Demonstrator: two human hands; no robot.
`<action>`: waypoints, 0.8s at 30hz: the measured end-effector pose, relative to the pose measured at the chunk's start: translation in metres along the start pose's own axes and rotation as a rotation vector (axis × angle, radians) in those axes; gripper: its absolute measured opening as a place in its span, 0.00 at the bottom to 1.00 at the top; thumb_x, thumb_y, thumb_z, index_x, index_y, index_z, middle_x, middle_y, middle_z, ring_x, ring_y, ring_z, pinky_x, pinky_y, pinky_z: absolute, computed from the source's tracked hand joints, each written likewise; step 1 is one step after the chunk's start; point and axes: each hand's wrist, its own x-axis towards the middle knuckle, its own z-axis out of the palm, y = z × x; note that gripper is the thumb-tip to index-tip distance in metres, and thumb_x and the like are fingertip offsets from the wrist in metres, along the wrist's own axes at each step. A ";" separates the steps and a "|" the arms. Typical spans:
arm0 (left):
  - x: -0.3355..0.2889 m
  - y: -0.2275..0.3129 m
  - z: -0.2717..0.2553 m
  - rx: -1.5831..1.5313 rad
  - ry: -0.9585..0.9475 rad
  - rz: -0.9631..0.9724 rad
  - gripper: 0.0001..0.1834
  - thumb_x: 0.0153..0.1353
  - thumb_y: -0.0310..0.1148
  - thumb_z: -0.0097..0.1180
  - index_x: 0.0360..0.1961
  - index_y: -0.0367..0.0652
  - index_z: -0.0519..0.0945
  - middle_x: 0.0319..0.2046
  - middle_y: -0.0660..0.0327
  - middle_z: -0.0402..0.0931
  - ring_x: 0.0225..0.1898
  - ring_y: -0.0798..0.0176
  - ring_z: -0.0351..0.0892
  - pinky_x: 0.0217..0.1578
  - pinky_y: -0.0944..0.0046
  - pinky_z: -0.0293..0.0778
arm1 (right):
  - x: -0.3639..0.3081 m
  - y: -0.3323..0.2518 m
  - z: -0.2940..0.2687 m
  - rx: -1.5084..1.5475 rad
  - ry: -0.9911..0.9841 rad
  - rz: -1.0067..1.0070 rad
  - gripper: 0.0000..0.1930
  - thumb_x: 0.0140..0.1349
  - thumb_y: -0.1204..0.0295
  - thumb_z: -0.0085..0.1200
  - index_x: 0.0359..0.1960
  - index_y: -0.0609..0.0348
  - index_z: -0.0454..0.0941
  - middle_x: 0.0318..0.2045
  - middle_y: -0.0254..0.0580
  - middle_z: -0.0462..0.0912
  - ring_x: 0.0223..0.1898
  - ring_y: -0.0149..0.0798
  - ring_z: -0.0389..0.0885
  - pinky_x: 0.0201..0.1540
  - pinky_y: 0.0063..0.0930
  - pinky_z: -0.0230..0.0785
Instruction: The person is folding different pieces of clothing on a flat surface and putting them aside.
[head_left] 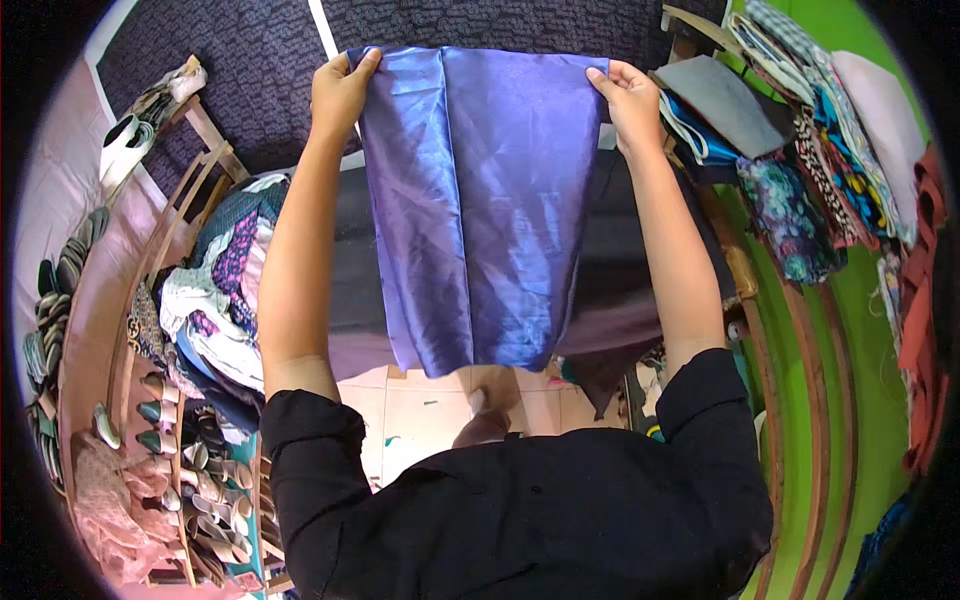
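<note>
A piece of shiny purple-blue satin fabric (510, 200) hangs stretched between my hands, with a lengthwise crease or seam left of its middle. My left hand (340, 95) pinches its upper left corner, thumb on top. At the upper right corner my right hand (628, 98) grips it the same way. The cloth's lower edge hangs loose over the front of a table covered with black cloth (640, 290). Part of the table lies hidden behind the satin.
On the left, a wooden rack holds a heap of clothes (215, 300) and several shoes (215, 500). Folded fabrics (790, 200) are stacked on a rack at the right, before a green wall (800, 400). Dark patterned cloth (230, 70) hangs at the back. Scraps lie on the tiled floor (410, 430).
</note>
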 end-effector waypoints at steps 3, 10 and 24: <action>0.038 -0.039 0.007 0.139 -0.010 -0.076 0.15 0.53 0.42 0.56 0.25 0.37 0.78 0.18 0.69 0.72 0.20 0.78 0.64 0.22 0.73 0.61 | 0.044 0.035 0.005 -0.029 -0.138 0.158 0.08 0.50 0.74 0.56 0.33 0.63 0.77 0.28 0.34 0.79 0.31 0.25 0.74 0.39 0.17 0.62; 0.108 -0.138 0.033 0.159 -0.107 -0.267 0.15 0.54 0.41 0.55 0.29 0.38 0.79 0.23 0.69 0.74 0.24 0.75 0.67 0.27 0.72 0.64 | 0.152 0.127 0.035 -0.399 -0.262 0.282 0.05 0.49 0.74 0.55 0.27 0.61 0.78 0.23 0.32 0.78 0.26 0.25 0.71 0.32 0.20 0.62; 0.084 -0.182 0.039 -0.201 -0.148 -0.400 0.10 0.56 0.38 0.53 0.31 0.41 0.78 0.28 0.70 0.74 0.32 0.75 0.68 0.38 0.73 0.62 | 0.127 0.170 0.043 -0.268 -0.133 0.155 0.07 0.56 0.74 0.49 0.34 0.63 0.76 0.30 0.31 0.77 0.34 0.25 0.71 0.42 0.18 0.60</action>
